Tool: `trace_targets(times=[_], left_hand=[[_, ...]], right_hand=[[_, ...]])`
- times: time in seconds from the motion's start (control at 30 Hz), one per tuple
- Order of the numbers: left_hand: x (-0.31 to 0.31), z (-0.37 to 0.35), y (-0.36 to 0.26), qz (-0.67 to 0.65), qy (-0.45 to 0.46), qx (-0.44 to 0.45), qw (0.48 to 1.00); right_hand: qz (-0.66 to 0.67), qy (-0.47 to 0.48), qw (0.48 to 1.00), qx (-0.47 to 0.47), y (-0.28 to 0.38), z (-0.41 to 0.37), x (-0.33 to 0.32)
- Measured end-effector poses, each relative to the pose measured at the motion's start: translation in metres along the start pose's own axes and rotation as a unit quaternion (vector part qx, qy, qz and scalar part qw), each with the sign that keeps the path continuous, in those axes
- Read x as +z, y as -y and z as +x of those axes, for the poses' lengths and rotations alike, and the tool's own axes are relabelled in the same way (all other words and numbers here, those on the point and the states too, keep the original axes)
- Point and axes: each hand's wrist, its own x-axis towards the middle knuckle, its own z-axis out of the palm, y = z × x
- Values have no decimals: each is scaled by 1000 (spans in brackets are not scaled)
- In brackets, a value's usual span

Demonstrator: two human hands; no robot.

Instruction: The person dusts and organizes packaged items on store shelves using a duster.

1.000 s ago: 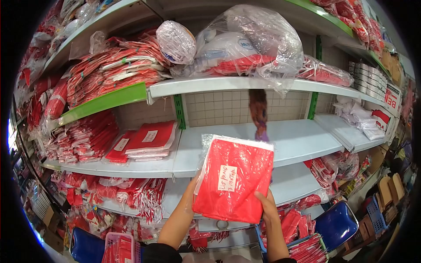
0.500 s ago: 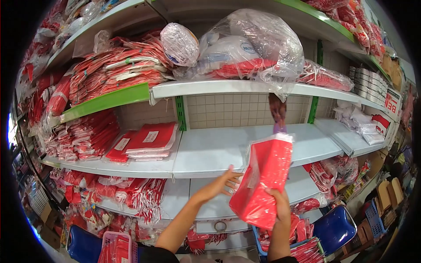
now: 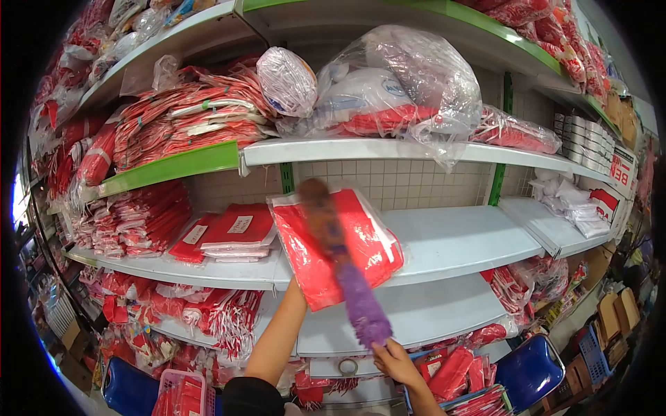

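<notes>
A red cloth packet in clear plastic (image 3: 298,267) is tilted up in front of the middle shelf. My left hand (image 3: 297,294) holds it from below, its fingers hidden behind the packet. Across the packet's front runs a duster (image 3: 357,295) with a purple lower part and a brown upper end blurred by motion. Closed around the duster's frilled purple lower end is my right hand (image 3: 388,357). Just left of the packet, a stack of flat red packets with a white label (image 3: 239,225) lies on the middle shelf (image 3: 458,239).
Bundled red packets (image 3: 198,114) and a large clear plastic bag (image 3: 423,76) crowd the upper shelf. Below stand a pink basket (image 3: 208,392) and blue chairs (image 3: 531,367) at either side. White packets (image 3: 576,201) lie at the right end of the middle shelf.
The red packet has moved left from my right hand into my left. My right hand has dropped lower, and the duster now swings across the packet's front instead of sticking up behind it.
</notes>
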Motion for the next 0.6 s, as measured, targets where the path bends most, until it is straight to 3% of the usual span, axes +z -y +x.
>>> trace_targets(times=[0.07,0.17,0.2,0.3,0.43,0.5,0.6], left_hand=[[-11,2,-1,18,-22,20,999],[-21,6,2,37,-44,38,998],[-23,9,3,40,-48,42,997],[-26,14,5,44,-54,52,996],[-27,19,1,57,-58,67,994],[-28,17,2,61,-60,68,994],[-33,9,6,66,-63,66,994]], right_hand=[[-8,-81,996,-29,-7,1,-3],[-105,-35,994,16,-11,1,-10],[-202,13,978,-48,15,-7,-1],[-134,99,985,-53,-19,2,-6],[12,-61,998,-6,-8,28,2],[-6,-87,996,-10,-3,40,10],[-3,98,995,34,25,44,20]])
